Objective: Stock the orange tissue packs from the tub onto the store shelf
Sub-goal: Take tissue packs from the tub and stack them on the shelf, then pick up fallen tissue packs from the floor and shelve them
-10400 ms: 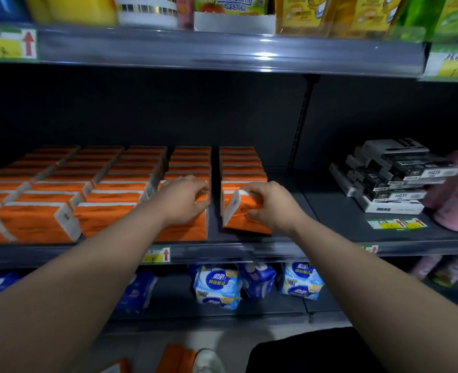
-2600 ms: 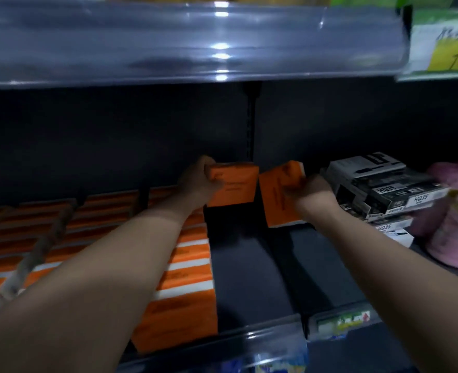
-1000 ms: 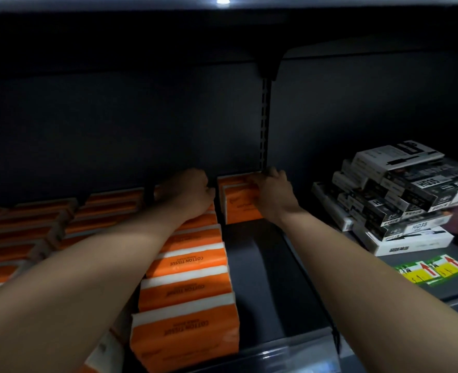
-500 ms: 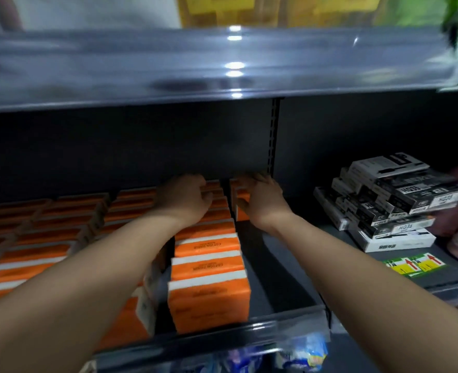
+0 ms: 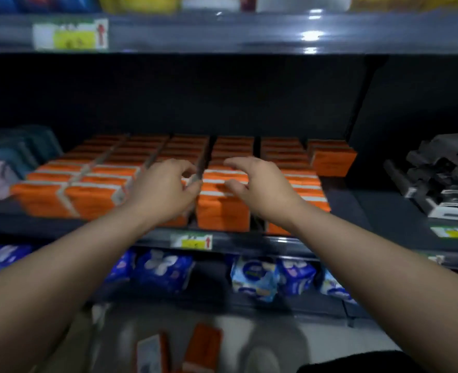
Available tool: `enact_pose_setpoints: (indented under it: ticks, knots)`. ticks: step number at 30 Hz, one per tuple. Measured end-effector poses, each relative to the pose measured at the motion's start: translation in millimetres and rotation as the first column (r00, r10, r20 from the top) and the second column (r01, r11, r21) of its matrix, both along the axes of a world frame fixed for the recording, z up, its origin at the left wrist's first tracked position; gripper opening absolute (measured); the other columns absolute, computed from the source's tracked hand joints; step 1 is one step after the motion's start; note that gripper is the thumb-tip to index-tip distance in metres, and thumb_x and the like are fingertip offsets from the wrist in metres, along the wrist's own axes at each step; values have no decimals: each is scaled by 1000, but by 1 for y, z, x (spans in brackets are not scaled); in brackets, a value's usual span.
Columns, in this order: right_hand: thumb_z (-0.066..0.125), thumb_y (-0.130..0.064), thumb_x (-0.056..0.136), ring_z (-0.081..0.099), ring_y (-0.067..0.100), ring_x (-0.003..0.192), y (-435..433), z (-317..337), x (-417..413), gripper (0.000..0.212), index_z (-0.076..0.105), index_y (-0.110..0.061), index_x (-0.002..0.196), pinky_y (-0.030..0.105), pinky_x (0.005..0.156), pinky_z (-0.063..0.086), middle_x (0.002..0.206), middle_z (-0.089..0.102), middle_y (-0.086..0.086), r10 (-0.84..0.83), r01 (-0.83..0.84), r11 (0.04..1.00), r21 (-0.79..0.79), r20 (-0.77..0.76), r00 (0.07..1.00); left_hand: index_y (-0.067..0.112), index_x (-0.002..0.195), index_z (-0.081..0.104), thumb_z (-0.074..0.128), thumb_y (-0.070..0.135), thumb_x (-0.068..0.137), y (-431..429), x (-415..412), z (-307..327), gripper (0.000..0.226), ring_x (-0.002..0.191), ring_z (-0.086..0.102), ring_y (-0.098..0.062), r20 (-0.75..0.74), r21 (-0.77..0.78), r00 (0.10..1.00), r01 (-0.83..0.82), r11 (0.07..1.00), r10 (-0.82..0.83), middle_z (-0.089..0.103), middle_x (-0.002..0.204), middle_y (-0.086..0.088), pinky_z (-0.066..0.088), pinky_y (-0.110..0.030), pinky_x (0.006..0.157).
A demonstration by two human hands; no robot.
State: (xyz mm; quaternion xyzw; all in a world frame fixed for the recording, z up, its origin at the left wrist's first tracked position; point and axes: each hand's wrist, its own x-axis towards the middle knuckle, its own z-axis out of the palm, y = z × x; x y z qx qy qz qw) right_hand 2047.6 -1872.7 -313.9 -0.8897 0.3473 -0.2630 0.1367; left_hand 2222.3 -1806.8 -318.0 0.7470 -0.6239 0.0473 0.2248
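Several rows of orange tissue packs (image 5: 223, 211) fill the dark middle shelf (image 5: 351, 208) from left to centre. A short stack of orange packs (image 5: 331, 158) stands at the back right of them. My left hand (image 5: 166, 188) hovers over the front packs with loosely curled fingers and holds nothing. My right hand (image 5: 260, 184) hangs beside it, fingers relaxed and spread, also with nothing in it. More orange packs (image 5: 205, 343) show blurred at the bottom edge, below the shelves.
Black and white boxes (image 5: 445, 179) are stacked at the shelf's right end. Folded teal and pink goods (image 5: 10, 162) lie at its left. Blue wrapped packs (image 5: 254, 277) line the lower shelf. An upper shelf rail (image 5: 222, 33) with a yellow price tag overhangs.
Both hands have let go of the packs at the back of the shelf and pulled back toward the front. The view has drawn away and tilted down.
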Motion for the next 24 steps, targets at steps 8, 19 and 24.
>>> enact_pose_setpoints:
  ticks: [8,19,24]
  knots:
    - [56,-22,89,57,30,110,65,-76,76,33,61,-17,121,41,89,46,118,65,10,167,-151,978,142,-108,980,17,110,66,59,35,87,82,62,-64,30,102,62,-24,11,93,999,-34,995,33,68,108,-2,49,-34,82]
    - [54,-22,90,54,25,119,110,-221,121,35,60,-17,124,36,97,43,128,60,7,242,-102,914,392,-327,913,18,103,64,57,34,85,147,102,-234,25,105,60,-24,-82,491,987,-80,868,138,64,108,-5,49,-35,85]
    - [54,-20,82,63,26,101,113,-279,114,25,67,-24,103,37,82,52,107,69,5,242,7,854,521,-409,880,16,113,60,61,33,81,165,111,-329,36,105,58,-24,-187,680,958,-33,733,217,59,114,-7,48,-37,90]
